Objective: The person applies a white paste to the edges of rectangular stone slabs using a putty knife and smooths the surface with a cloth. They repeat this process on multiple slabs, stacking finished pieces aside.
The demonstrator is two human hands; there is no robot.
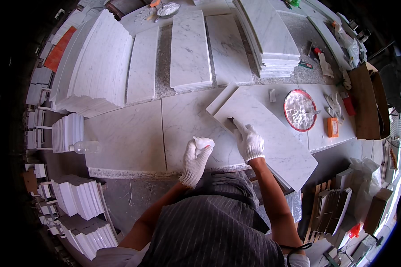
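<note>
— Do we see any packages on the bench (133,133)?
— We see a small orange box (332,127) at its right end, just beside the round red-rimmed tub (300,110) of white paste.
— Any labels or screens?
— We see none.

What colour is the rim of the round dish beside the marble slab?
Red rim on the round dish, with white paste inside; the head view shows it best.
</note>
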